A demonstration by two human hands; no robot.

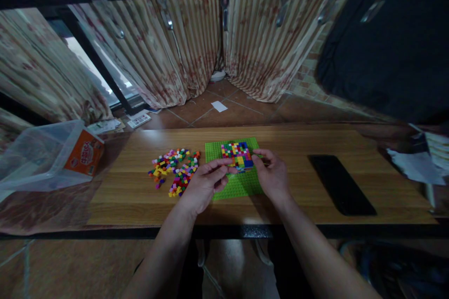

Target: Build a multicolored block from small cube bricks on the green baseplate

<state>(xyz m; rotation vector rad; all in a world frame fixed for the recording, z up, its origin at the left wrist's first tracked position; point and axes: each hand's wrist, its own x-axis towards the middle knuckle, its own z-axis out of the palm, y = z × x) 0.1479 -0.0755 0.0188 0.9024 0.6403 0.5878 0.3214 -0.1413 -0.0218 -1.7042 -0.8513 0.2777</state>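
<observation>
A block build of small toy bricks in many colours [235, 150] stands on a green studded baseplate [242, 190]. My left hand [206, 182] reaches over the plate from the left, its fingertips drawn together at the build's front left corner; whatever lies between them is too small to make out. On the other side, my right hand [274, 175] is curled, with thumb and forefinger close against the blue bricks at the build's right side. Whether a loose brick is in those fingers is hidden. Left of the baseplate lies a spread pile of loose toy bricks [175, 166].
A black phone-like slab [342, 184] lies on the wooden tabletop [298, 145] to the right. At the far left is a clear plastic bin [38, 156] with an orange label. Papers [417, 166] lie at the right edge. Striped curtains [189, 46] hang beyond the table.
</observation>
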